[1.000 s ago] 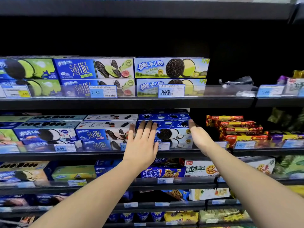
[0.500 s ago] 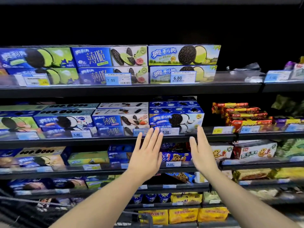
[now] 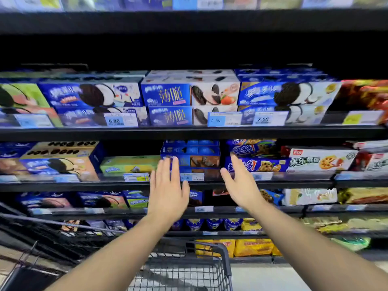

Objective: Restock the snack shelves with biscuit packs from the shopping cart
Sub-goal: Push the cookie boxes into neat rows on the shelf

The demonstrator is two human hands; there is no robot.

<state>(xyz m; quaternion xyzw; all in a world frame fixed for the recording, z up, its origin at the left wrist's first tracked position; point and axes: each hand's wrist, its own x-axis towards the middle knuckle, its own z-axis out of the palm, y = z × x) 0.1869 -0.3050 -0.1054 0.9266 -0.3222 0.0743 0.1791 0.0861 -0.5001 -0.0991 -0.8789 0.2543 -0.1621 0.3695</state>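
Observation:
Both arms reach forward in front of the snack shelves. My left hand is open, fingers straight, held in front of a stack of blue biscuit boxes on the middle shelf. My right hand is open too, just right of that stack, holding nothing. One shelf up sits the blue and white sandwich-biscuit box stack. The wire shopping cart shows at the bottom centre; I cannot see packs inside it.
Black shelf edges carry price tags. Blue chocolate-chip cookie packs and white boxes lie to the right. A green box lies left of the hands. Yellow packs fill a low shelf. Another dark wire basket stands at lower left.
Both hands have left the blue and white box stack and dropped one shelf lower. The view has tilted down, bringing the cart into sight.

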